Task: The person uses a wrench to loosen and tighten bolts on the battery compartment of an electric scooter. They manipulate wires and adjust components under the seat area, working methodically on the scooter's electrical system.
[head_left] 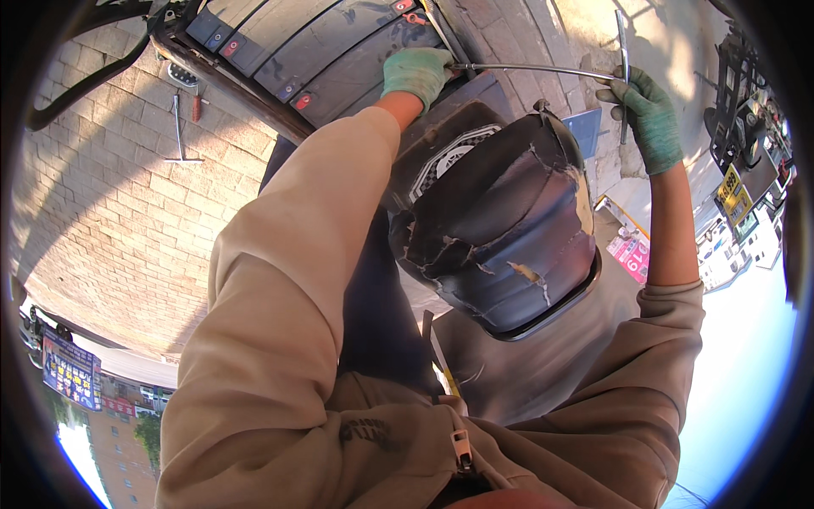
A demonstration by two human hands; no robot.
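Head fisheye — left of its pair — looked steeply down; tan jacket point(365, 462) loomed close at the lower edge, left hand point(415, 75) and right hand point(649, 117) farther off, sky point(746, 339) at the right rim.

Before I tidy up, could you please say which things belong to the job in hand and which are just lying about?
Seemingly in use:
T-bar tool, in right hand
battery blocks, by left hand

Lying about:
second T-bar
red-handled tool
both on paving
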